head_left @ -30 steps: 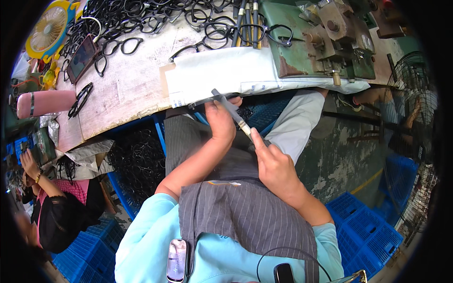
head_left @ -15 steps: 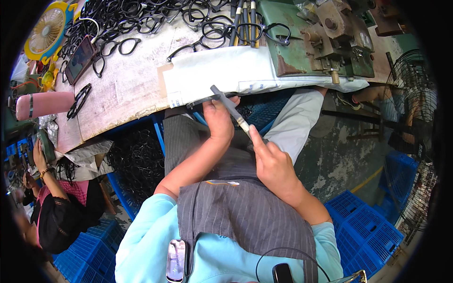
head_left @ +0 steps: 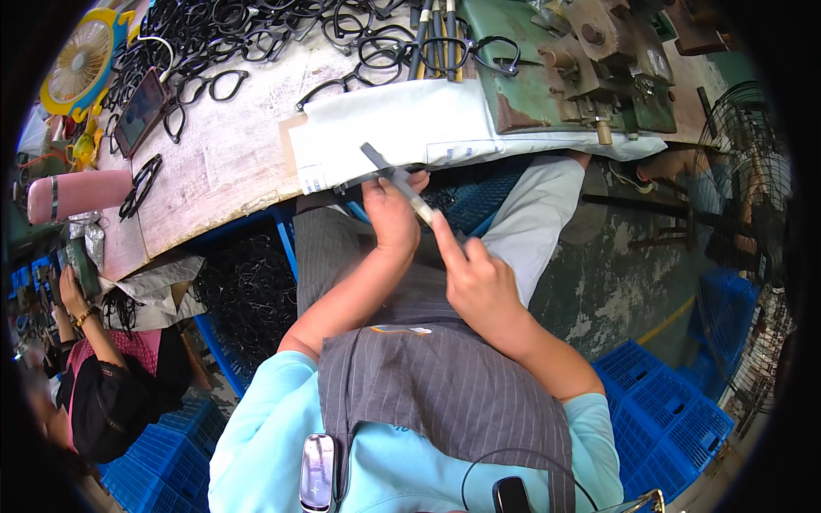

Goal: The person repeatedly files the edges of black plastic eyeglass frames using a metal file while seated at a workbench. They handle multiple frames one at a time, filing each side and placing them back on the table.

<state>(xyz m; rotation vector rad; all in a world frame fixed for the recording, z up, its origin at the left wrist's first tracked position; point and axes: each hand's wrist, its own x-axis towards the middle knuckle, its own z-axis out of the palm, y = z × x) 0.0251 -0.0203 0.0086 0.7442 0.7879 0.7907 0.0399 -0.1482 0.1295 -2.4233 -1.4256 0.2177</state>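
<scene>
Left hand (head_left: 393, 210) grips one black eyeglass frame (head_left: 350, 183), right hand (head_left: 481, 286) one grey rod (head_left: 400, 181); one blue plastic crate (head_left: 215, 351) holds many frames (head_left: 244, 286).

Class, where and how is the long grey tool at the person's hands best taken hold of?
Probably by the pale lower end, from below on the person's right. The long grey tool slants: its dark upper end points up and left past the left hand, which holds a dark frame, while the pale end points down toward the right hand, whose extended index finger meets it.
</scene>
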